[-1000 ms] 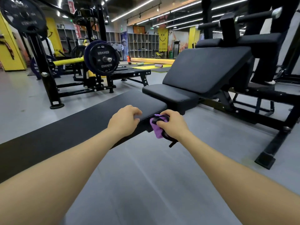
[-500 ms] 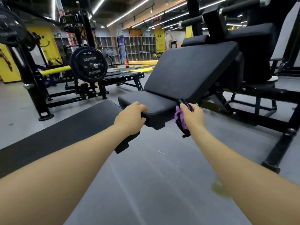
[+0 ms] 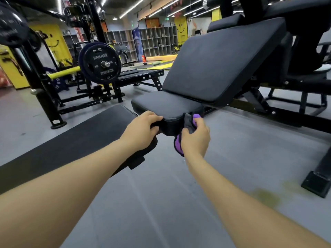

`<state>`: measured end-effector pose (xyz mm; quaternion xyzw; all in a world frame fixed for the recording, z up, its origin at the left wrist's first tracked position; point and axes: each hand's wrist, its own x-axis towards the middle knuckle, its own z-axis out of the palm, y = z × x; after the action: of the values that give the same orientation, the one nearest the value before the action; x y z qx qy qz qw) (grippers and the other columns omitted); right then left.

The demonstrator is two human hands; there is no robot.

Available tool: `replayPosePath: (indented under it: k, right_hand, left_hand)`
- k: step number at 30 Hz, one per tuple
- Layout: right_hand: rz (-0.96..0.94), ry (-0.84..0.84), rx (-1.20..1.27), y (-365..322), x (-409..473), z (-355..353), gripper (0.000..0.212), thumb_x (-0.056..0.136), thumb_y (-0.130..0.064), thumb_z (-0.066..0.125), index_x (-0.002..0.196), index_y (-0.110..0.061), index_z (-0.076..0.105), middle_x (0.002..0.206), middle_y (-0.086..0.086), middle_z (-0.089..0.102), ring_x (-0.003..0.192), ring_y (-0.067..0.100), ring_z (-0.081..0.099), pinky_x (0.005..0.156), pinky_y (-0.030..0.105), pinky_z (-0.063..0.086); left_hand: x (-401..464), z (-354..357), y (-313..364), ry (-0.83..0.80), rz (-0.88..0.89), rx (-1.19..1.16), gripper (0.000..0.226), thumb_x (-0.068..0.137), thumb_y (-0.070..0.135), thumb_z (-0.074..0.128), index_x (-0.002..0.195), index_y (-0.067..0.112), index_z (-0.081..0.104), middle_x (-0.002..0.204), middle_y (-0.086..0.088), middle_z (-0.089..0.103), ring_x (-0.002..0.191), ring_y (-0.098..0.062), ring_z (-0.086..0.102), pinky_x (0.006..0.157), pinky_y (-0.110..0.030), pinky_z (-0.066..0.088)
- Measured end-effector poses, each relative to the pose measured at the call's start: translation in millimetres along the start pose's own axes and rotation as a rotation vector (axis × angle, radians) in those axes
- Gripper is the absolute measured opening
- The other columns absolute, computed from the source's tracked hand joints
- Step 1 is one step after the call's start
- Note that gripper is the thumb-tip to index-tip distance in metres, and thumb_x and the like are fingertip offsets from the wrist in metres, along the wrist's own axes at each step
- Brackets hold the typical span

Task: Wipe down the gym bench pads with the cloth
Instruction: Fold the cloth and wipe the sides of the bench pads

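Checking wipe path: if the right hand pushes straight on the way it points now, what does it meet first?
Likely the seat pad: the right hand presses the cloth against its near right corner already. Beyond that, the inclined back pad lies in line, though depth is unclear.

Grey gym floor carrying the black bench frame and a dark rubber mat along the left edge, with a yellowish stain near the frame's foot.

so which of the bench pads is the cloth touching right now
The small flat seat pad, at its near right corner, pressed by the right hand; the big tilted back pad is untouched.
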<state>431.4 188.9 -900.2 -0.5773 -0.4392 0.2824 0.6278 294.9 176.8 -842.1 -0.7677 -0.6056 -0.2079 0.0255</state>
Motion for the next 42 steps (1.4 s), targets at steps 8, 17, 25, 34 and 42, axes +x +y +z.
replayPosePath:
  k: [8, 17, 25, 34, 42]
  right_hand:
    - [-0.072, -0.261, -0.16, -15.8, -26.7, -6.9, 0.03, 0.083, -0.011, 0.055, 0.11, -0.022, 0.063, 0.11, 0.004, 0.061, 0.101, 0.023, 0.056, 0.086, 0.033, 0.047]
    - [0.024, -0.262, -0.043, -44.7, -99.3, 25.3, 0.025, 0.085, -0.008, 0.053, 0.109, -0.016, 0.05, 0.115, 0.007, 0.052, 0.089, 0.021, 0.051, 0.079, 0.027, 0.04]
    - [0.1, -0.166, -0.055, -55.1, -172.0, 66.9, 0.024, 0.083, -0.005, 0.052, 0.1, -0.021, 0.047, 0.114, 0.002, 0.051, 0.089, 0.014, 0.049, 0.08, 0.023, 0.036]
    - [0.448, -0.212, -0.188, -80.1, -280.0, 126.9, 0.022, 0.082, -0.004, 0.059, 0.083, -0.02, 0.044, 0.102, 0.002, 0.057, 0.084, 0.02, 0.053, 0.069, 0.023, 0.04]
    - [0.676, -0.334, -0.201, -99.3, -388.9, 184.6, 0.028, 0.081, 0.003, 0.062, 0.077, -0.018, 0.043, 0.084, 0.002, 0.055, 0.074, 0.019, 0.05, 0.071, 0.026, 0.041]
  left_hand:
    - [-23.2, -10.0, 1.9, -0.042, -0.016, 0.018, 0.037, 0.096, 0.017, 0.046, 0.132, 0.02, 0.052, 0.135, 0.004, 0.046, 0.124, -0.019, 0.045, 0.1, -0.037, 0.041]
    - [-94.5, -49.8, -49.1, 0.041, -0.124, -0.01, 0.032, 0.095, 0.021, 0.048, 0.126, 0.024, 0.055, 0.129, 0.002, 0.048, 0.119, -0.021, 0.048, 0.094, -0.039, 0.045]
    - [-160.1, -77.6, -119.7, -0.041, -0.231, -0.158, 0.027, 0.092, 0.016, 0.052, 0.117, 0.024, 0.06, 0.117, 0.002, 0.052, 0.108, -0.022, 0.053, 0.091, -0.04, 0.047]
    - [-273.2, -130.6, -199.2, -0.16, -0.459, -0.238, 0.036, 0.092, 0.008, 0.046, 0.121, 0.026, 0.056, 0.124, 0.008, 0.049, 0.111, -0.016, 0.048, 0.083, -0.029, 0.042]
    - [-368.8, -165.4, -261.5, -0.189, -0.595, -0.199, 0.045, 0.09, 0.002, 0.046, 0.128, 0.025, 0.054, 0.126, 0.006, 0.05, 0.105, -0.02, 0.049, 0.088, -0.036, 0.045]
